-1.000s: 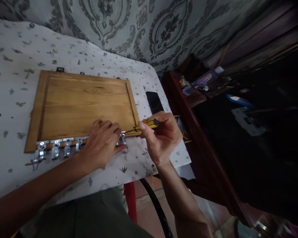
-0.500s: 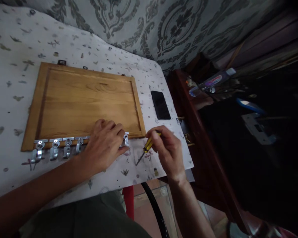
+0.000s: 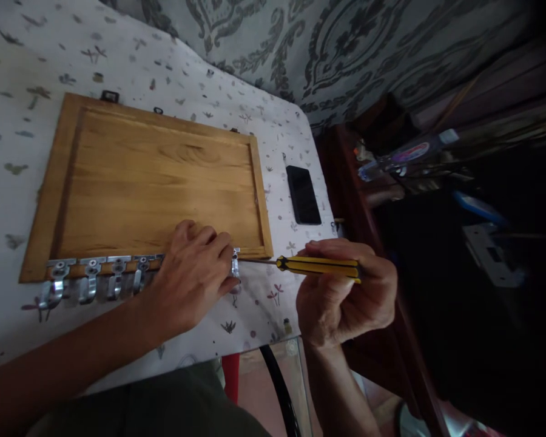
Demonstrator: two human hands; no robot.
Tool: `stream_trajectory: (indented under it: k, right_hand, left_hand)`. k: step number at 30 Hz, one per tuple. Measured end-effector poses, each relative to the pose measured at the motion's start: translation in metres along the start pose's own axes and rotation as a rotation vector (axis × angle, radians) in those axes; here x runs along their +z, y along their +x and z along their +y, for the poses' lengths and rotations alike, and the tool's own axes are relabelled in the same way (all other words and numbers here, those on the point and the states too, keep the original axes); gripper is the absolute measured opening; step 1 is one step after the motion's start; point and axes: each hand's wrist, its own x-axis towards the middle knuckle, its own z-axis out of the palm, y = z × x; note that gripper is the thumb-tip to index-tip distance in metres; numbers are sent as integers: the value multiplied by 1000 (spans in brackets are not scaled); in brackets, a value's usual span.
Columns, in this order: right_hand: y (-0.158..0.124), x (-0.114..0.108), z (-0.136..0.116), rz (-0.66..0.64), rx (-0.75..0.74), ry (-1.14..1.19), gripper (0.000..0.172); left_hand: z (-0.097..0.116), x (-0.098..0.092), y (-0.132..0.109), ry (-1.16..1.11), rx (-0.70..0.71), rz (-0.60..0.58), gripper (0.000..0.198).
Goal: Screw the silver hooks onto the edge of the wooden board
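The left hand [image 3: 193,282] covers part of the lower edge of the board [image 3: 164,188], so any hooks [image 3: 89,282] beneath it stay out of sight. Its fingers bend over that edge, thumb by the end hook; whether they grip it is unclear. The tip of the screwdriver [image 3: 318,267] is hard to make out at that hook. The right hand [image 3: 346,297] clenches its fingers around the handle. Five hooks show: four left of the left hand, one partly covered to its right. One board and one phone [image 3: 304,194] lie on the worktop [image 3: 264,315].
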Motion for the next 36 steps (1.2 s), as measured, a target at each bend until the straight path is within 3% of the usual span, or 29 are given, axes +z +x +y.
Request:
stream_trajectory:
  k: [6, 12, 17, 22, 28, 33, 36]
  right_hand:
    - [-2, 3, 0, -56, 30, -119, 20]
    - [-2, -3, 1, -141, 20, -97, 19]
    - [6, -15, -7, -310, 112, -83, 21]
    - [4, -7, -11, -312, 303, 191, 25]
    - [6, 16, -15, -225, 396, 506, 10]
    - [13, 28, -18, -216, 357, 511, 42]
    - [16, 33, -16, -223, 363, 482, 52]
  left_hand:
    - [0, -1, 0, 4, 2, -5, 24]
    - [1, -2, 1, 7, -6, -7, 23]
    - [0, -1, 0, -5, 1, -16, 24]
    - [0, -2, 1, 4, 13, -19, 26]
    - [1, -2, 1, 12, 12, -3, 24]
    - [1, -1, 1, 21, 0, 4, 23]
    - [2, -2, 2, 18, 13, 8, 27]
